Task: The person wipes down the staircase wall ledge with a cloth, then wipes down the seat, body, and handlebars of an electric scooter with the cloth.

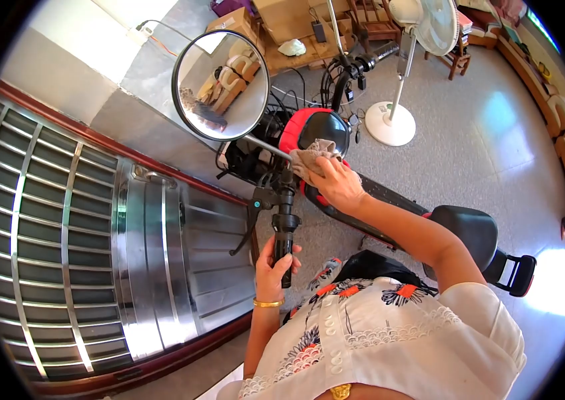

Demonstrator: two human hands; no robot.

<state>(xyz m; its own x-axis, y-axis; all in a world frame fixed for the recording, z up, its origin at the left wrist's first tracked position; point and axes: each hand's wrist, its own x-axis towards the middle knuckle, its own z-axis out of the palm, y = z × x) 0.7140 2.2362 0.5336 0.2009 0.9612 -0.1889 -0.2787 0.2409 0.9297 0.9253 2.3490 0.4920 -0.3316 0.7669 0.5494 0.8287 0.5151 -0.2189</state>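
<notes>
My left hand (272, 268) is wrapped round the black handlebar grip (283, 243) of a red and black electric scooter. A brake lever (248, 230) sticks out beside that grip. Under the fingers of my right hand (338, 184) is a crumpled beige cloth (314, 159), pressed against the scooter's front near the dark display panel (326, 131) with its red surround (290, 131). A round mirror (221, 85) rises on a stalk left of the cloth. Behind my right arm lies the black seat (464, 233).
A metal barred door (56, 233) stands close on the left. Ahead are cardboard boxes (289, 23) and a wooden table (302, 55). A white standing fan (390, 123) is on the floor beyond the scooter, with a wooden bench (562, 153) along the right.
</notes>
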